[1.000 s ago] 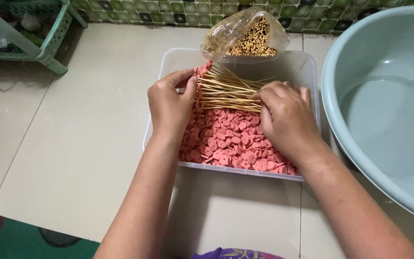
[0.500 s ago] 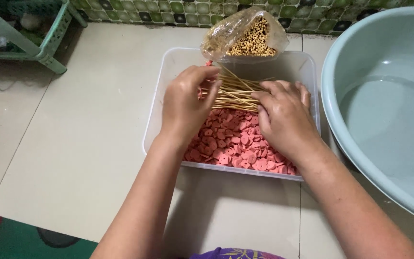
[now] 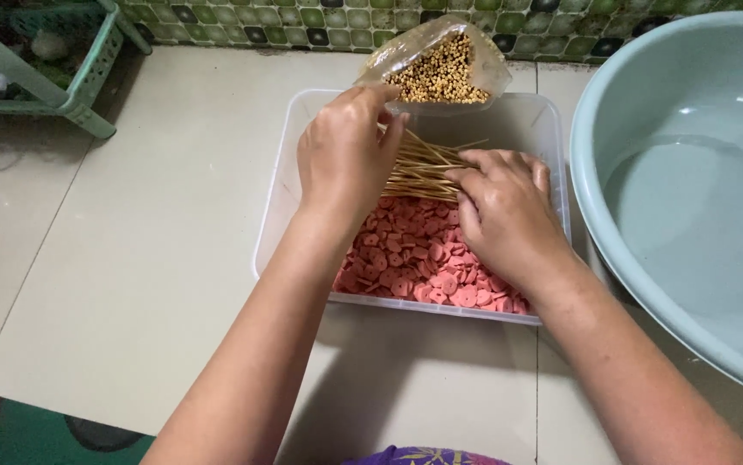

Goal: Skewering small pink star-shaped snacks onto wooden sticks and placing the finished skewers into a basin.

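Left hand (image 3: pixel 345 155) pinches a skewer from the bamboo skewers (image 3: pixel 419 165) lying across the clear tub (image 3: pixel 278 198) of pink slices (image 3: pixel 419 258); right hand (image 3: pixel 502 211) presses flat, pinning the bundle steady.

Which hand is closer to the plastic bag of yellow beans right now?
Left. The left hand has its fingertips at the lower edge of the bag of beans, seemingly touching it. The right hand sits lower, resting on the bundle of wooden skewers, apart from the bag.
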